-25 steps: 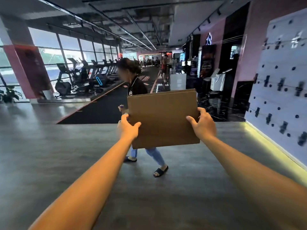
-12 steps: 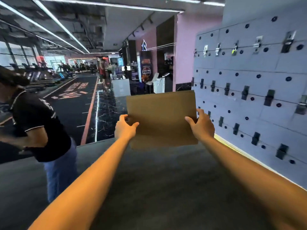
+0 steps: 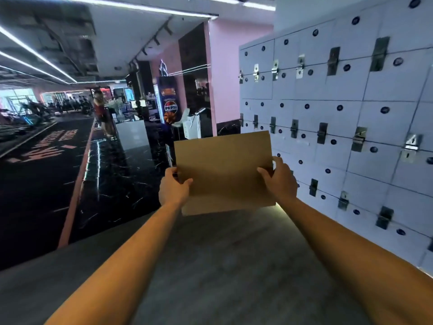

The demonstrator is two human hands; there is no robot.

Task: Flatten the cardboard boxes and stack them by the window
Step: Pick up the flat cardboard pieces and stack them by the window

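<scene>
In the head view, a flattened cardboard box (image 3: 223, 172) is held up at arm's length in front of the person, roughly upright and tilted a little so that its top edge slopes upward to the right. The left hand (image 3: 173, 190) grips the box's lower left edge, thumb curled over the near face and the fingers wrapped behind out of sight. The right hand (image 3: 280, 180) grips the box's right edge a little higher, thumb lying across the near face and the fingers curled round the back. Both bare forearms reach forward from the bottom of the frame to the box. Below the box lies a grey floor (image 3: 210, 266), and the box hangs clear above it. To the right of the box, and beyond its right edge, stands a wall of pale lockers (image 3: 351, 127) with dark round knobs and metal hasps. Above and behind the box rises a pink wall (image 3: 225, 73). To the left of the box's upper corner, farther off, stands a Pepsi drinks cooler (image 3: 169, 102), and farther left of the box a dark glossy floor with orange lettering (image 3: 46, 148) stretches away under ceiling strip lights (image 3: 35, 55).
</scene>
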